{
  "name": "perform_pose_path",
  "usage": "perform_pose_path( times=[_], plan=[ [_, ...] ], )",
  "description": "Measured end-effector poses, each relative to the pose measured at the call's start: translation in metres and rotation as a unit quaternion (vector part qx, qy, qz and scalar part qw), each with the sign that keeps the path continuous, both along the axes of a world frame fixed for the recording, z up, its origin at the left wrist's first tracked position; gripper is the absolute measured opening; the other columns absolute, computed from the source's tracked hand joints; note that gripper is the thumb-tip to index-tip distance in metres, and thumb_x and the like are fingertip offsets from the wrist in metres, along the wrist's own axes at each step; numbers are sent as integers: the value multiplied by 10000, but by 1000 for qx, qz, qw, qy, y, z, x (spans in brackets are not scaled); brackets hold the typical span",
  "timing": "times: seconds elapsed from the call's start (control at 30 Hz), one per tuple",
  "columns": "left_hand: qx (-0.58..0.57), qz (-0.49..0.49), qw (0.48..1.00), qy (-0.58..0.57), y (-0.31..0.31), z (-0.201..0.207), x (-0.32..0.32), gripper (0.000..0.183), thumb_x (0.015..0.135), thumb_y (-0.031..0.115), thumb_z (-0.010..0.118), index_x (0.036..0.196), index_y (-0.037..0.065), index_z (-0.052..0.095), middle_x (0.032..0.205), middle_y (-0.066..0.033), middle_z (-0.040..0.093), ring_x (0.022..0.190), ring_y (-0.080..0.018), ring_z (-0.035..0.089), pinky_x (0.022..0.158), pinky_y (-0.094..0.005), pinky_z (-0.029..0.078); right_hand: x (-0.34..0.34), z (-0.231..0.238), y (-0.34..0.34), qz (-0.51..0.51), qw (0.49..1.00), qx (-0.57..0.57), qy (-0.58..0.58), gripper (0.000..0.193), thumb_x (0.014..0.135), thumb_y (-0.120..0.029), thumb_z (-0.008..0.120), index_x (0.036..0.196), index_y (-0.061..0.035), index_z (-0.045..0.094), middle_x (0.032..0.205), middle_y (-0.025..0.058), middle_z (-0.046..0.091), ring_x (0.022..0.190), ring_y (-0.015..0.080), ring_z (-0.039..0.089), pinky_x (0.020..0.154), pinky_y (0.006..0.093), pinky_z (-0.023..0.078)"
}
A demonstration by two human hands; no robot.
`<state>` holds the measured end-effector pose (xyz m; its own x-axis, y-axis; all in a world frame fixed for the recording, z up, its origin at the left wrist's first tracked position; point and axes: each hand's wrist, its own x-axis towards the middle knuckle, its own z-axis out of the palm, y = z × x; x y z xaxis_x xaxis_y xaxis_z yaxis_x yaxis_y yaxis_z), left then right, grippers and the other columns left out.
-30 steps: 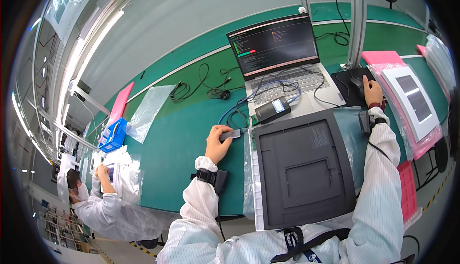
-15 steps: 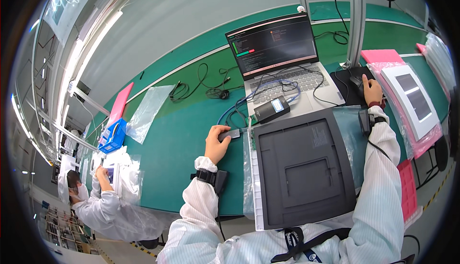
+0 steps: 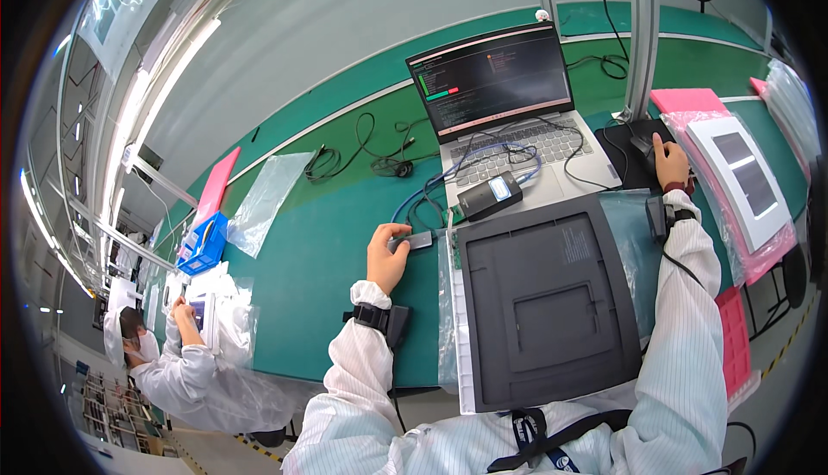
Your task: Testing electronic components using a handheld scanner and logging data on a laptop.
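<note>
My left hand (image 3: 385, 259) rests on the green bench, thumb and forefinger closed round the left end of a small grey rectangular device (image 3: 419, 240). To the right, my right hand (image 3: 672, 166) lies over a dark computer mouse (image 3: 642, 144) on a black mat (image 3: 614, 141), partly covering it. Between my forearms sits a large dark grey panel (image 3: 552, 303) with a recessed rectangle, on a white frame. Beyond it an open laptop (image 3: 496, 83) shows lines of text on a dark screen. A black box with a pale label (image 3: 490, 197) lies on its front edge among cables.
Coiled black cables (image 3: 392, 166) and a clear plastic bag (image 3: 269, 203) lie at the left. A blue bin (image 3: 203, 245) stands near a co-worker (image 3: 185, 371). A metal post (image 3: 640, 40) rises behind the mat. At right, a white framed panel (image 3: 743, 178) rests on pink wrap.
My left hand and the small grey device have shifted very slightly. My right hand stays on the mouse.
</note>
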<state>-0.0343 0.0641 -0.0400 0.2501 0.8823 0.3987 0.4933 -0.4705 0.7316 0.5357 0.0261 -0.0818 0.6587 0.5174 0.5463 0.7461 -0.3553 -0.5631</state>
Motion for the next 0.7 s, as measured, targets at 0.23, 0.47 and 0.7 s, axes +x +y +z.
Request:
perform_pose_path(
  times=[0.23, 0.47, 0.7],
  plan=[
    [35, 47, 997, -50, 1, 1, -2, 175, 710, -63, 514, 852, -7, 601, 828, -66, 576, 721, -148, 537, 694, -254, 440, 3, 0, 1, 1, 1000, 8, -8, 576, 860, -523, 489, 714, 18, 618, 781, 189, 604, 765, 350, 567, 727, 429, 427],
    [-30, 24, 999, -22, 3, -5, -2, 157, 732, -80, 493, 827, -5, 592, 799, -41, 563, 640, -103, 517, 607, -223, 434, 0, 2, 1, -1, 1000, 0, 2, 575, 861, -521, 489, 726, 22, 621, 795, 198, 606, 777, 353, 569, 733, 431, 427],
    [-35, 33, 997, -68, 6, -11, -6, 125, 734, -69, 495, 820, -6, 561, 771, -40, 549, 654, -106, 516, 610, -238, 435, 3, -1, 1, 2, 1000, -5, -1, 572, 861, -518, 492, 730, 24, 621, 809, 196, 608, 781, 357, 568, 733, 431, 425]
  ],
)
